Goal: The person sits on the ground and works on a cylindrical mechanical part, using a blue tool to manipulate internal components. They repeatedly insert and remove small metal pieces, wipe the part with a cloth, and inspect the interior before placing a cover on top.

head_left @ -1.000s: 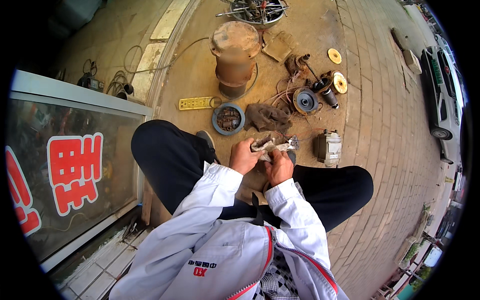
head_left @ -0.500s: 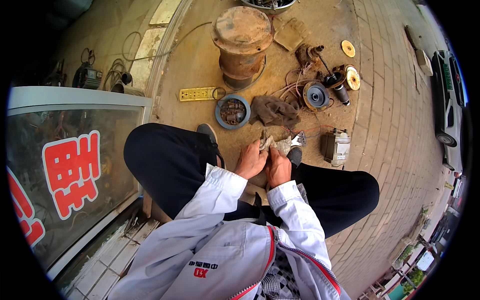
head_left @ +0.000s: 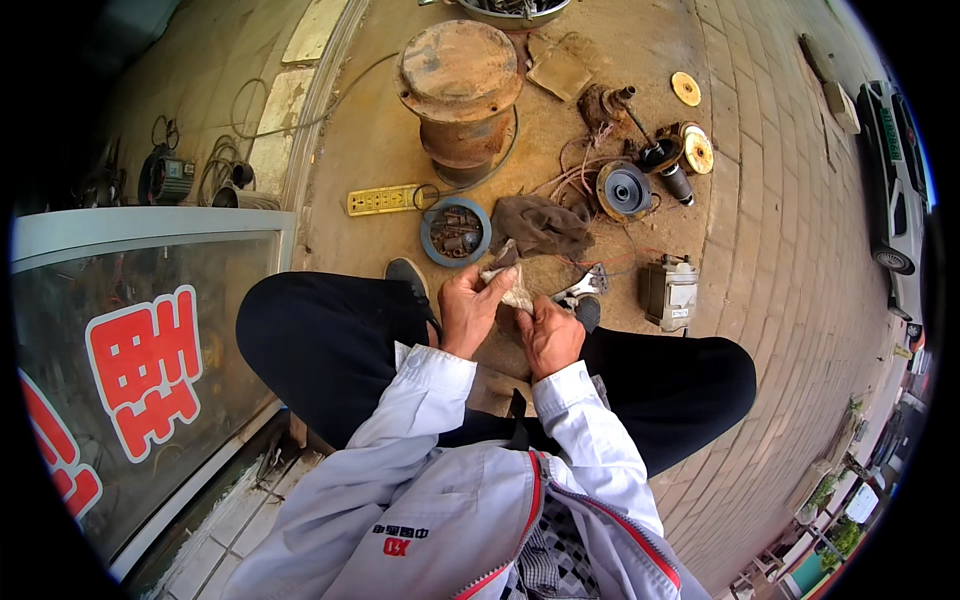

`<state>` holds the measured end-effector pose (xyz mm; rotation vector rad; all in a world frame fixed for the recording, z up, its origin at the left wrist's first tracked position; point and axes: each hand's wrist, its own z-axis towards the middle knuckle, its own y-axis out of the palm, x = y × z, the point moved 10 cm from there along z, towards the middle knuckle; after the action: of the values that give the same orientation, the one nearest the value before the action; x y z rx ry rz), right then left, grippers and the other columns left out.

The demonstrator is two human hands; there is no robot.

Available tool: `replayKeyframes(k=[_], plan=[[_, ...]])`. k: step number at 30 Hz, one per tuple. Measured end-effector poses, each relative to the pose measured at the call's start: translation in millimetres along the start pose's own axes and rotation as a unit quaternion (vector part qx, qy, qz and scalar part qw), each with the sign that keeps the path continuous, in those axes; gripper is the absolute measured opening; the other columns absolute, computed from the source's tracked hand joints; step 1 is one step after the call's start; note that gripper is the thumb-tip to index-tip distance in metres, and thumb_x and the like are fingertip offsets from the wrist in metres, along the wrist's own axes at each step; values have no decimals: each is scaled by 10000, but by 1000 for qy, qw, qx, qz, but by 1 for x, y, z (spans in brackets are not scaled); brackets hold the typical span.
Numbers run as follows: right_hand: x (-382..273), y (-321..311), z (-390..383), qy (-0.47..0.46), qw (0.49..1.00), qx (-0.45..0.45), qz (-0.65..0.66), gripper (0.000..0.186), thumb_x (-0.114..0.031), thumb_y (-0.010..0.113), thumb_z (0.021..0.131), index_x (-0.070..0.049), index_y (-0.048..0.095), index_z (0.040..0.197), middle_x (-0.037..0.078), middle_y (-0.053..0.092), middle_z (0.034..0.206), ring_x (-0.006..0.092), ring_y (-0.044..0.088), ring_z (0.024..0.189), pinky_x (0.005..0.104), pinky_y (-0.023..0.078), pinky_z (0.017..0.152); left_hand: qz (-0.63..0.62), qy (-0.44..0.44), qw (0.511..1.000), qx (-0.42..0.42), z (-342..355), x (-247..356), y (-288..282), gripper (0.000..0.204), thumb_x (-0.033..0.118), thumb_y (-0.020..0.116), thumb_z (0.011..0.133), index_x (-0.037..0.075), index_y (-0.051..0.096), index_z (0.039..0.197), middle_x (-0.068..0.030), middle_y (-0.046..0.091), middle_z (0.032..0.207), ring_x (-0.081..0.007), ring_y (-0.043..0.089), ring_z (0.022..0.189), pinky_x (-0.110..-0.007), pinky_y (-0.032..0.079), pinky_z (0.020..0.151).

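My left hand pinches a pale, dirty rag, its thumb lying along the cloth. At the rag's lower right end my right hand is closed on it, fingers curled under; whether anything else is inside that hand is hidden. Just beyond the right hand lies a metal hand tool, by my right shoe. A blue-grey round dish of small rusty metal parts stands ahead of my left hand. Next to it a dark brown cloth is crumpled on the ground.
A rusty metal cylinder stands at the back, beside a yellow power strip. To the right are a round grey motor part, a dark shaft assembly and a grey metal box. A glass door is at left.
The rag has shifted left and now stretches between my hands, which have moved further apart. My left hand has moved left. The whole view has shifted slightly.
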<state>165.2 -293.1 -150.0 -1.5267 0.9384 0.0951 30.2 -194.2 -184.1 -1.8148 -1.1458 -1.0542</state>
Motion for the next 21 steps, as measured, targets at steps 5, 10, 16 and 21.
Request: replayKeyframes(k=[5, 10, 16, 21], plan=[[-21, -41, -1, -36, 982, 31, 182, 162, -134, 720, 889, -13, 614, 906, 211, 646, 805, 447, 643, 771, 472, 501, 641, -398, -113, 907, -84, -13, 27, 11, 480, 520, 590, 1034, 52, 695, 1013, -21, 707, 871, -132, 640, 745, -282, 509, 625], [-26, -80, -4, -12, 937, 65, 343, 194, -119, 637, 984, 2, 637, 1136, 142, 677, 810, 238, 650, 718, 361, 508, 670, -664, -63, 671, -324, -38, 99, 26, 991, 785, 256, 990, -23, 408, 1542, -198, 437, 1587, -345, 429, 1463, -478, 477, 1120], [-30, -112, -13, 6, 931, 126, 343, 301, -89, 638, 964, -20, 619, 1256, 157, 714, 880, 228, 670, 735, 342, 524, 692, -585, -38, 758, -285, -51, 119, 24, 1033, 800, 268, 979, -32, 301, 1589, -210, 304, 1659, -351, 288, 1538, -477, 307, 1231], [-74, -129, -41, -151, 962, 133, 184, 421, -51, 676, 832, 15, 604, 1241, 255, 679, 942, 459, 663, 853, 476, 539, 714, -394, 62, 880, -257, -59, 123, 46, 933, 740, 313, 1016, 27, 266, 1617, -138, 346, 1648, -280, 322, 1524, -426, 270, 1248]])
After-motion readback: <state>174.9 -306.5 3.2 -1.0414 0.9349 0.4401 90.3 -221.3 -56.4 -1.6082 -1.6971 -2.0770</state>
